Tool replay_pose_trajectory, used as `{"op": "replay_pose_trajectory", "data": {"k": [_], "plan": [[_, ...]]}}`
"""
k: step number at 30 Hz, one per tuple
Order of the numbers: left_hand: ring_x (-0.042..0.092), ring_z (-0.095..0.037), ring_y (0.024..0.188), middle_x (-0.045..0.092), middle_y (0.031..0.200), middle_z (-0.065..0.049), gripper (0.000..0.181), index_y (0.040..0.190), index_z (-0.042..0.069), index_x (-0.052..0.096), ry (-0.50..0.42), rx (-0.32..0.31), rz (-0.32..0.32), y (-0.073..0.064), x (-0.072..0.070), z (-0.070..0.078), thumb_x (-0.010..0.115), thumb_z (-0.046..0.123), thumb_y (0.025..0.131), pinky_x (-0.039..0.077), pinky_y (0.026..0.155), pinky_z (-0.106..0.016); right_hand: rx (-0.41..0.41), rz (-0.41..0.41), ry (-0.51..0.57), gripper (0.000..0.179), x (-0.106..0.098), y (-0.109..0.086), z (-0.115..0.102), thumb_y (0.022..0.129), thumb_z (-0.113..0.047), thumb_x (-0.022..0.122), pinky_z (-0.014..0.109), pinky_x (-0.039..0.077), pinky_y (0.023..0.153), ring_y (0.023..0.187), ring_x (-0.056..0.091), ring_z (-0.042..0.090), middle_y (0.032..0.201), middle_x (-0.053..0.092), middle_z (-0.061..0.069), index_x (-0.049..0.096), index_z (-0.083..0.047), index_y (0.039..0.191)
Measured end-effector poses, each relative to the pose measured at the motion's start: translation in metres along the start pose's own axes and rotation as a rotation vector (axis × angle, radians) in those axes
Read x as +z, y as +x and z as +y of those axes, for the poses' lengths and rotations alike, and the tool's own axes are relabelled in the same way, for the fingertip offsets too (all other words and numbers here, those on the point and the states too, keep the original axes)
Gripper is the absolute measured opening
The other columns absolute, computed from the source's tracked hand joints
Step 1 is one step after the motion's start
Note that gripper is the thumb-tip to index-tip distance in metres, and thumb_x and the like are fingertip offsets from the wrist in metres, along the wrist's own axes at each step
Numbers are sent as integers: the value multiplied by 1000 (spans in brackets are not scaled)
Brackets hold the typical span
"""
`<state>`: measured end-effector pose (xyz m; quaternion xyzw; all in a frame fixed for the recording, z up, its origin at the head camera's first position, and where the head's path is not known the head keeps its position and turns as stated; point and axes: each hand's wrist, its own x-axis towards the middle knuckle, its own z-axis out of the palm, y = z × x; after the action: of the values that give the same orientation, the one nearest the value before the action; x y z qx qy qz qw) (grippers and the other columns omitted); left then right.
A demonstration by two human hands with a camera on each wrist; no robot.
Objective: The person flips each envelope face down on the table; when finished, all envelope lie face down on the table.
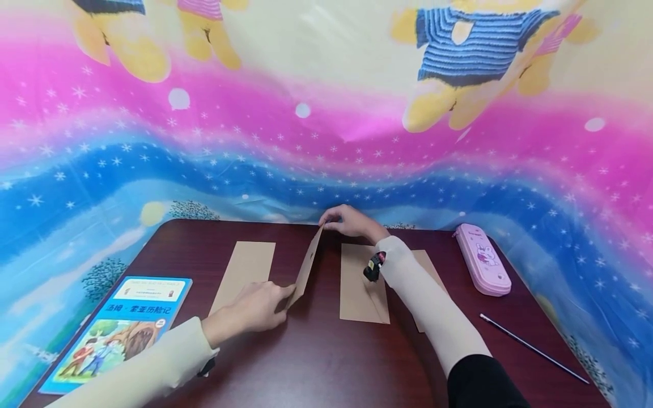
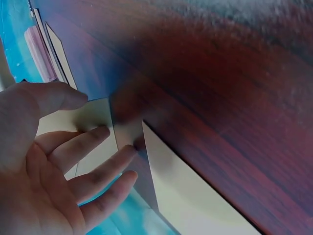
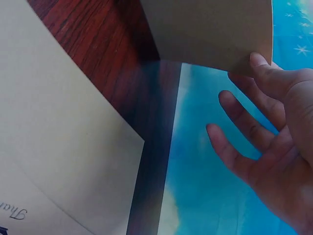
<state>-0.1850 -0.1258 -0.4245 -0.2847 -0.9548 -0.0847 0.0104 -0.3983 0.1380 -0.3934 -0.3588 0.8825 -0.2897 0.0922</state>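
Note:
A tan kraft-paper card [image 1: 306, 269] is held up on edge over the middle of the table, one face toward the left. My left hand [image 1: 257, 306] pinches its near edge between thumb and fingers, the other fingers loosely spread in the left wrist view. At the far top corner, my right hand [image 1: 349, 220] pinches the card with thumb and forefinger, as the right wrist view shows. One flat tan card [image 1: 247, 263] lies partly behind the left hand. Another card [image 3: 63, 112], with printed script, lies under my right forearm. A further card [image 1: 431, 272] is partly covered by that arm.
A blue-covered book [image 1: 122, 323] lies at the table's left. On the right are a pink pencil case [image 1: 482, 258] and a thin pencil-like stick [image 1: 533, 347]. A patterned cloth [image 1: 326, 147] hangs behind the dark wooden table [image 1: 331, 362].

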Motion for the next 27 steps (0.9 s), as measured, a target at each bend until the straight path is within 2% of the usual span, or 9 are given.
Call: {"op": "replay_pose_trajectory", "data": {"k": [5,7,10,13,15,17,22,27], "plan": [[44,-8,55,47,58,9,53,137,11,66,-11,25,58,0,1,3,74,25,86,35,46,-30,-8,15,11,20,0,2,-3,104,-19,61,44,50,105,118,65,21,120,73,2,72,-15,121],[43,-6,55,47,58,9,53,136,10,66,-19,35,93,1,0,3,74,27,87,34,45,-29,-4,21,9,20,0,3,-5,104,-19,62,43,50,106,118,65,20,119,73,1,72,-18,121],[48,-5,56,59,63,8,51,134,11,68,-33,55,145,3,-2,4,77,30,87,36,46,-28,-2,22,6,20,0,4,-6,104,-20,62,43,50,106,117,65,20,119,73,1,71,-18,121],[60,-8,64,75,81,2,51,132,11,70,-39,78,178,4,-4,4,80,34,87,41,48,-28,-2,17,0,21,0,5,-8,104,-20,62,43,49,107,118,65,20,120,73,1,71,-18,122],[66,-11,70,79,93,-1,52,131,11,71,-42,91,192,3,-5,3,80,36,87,44,50,-28,-3,15,-1,21,1,6,-9,104,-19,61,42,49,107,118,65,20,120,73,2,71,-17,123],[70,-15,75,80,98,-4,52,131,12,72,-47,92,205,2,-5,3,81,38,87,46,52,-28,-7,13,-1,22,1,7,-9,104,-19,61,41,50,107,118,66,19,121,73,2,71,-16,123],[71,-16,78,80,98,-6,49,128,15,74,-68,87,252,0,-7,4,81,41,87,47,54,-26,-21,11,4,23,2,8,-10,104,-19,61,41,50,107,118,66,19,122,73,2,70,-16,125],[65,-12,71,78,88,-3,48,126,17,75,-91,111,324,0,-12,6,82,40,85,42,53,-21,-22,9,4,25,2,9,-11,104,-19,60,42,49,108,120,65,20,123,73,2,69,-13,127]]}}
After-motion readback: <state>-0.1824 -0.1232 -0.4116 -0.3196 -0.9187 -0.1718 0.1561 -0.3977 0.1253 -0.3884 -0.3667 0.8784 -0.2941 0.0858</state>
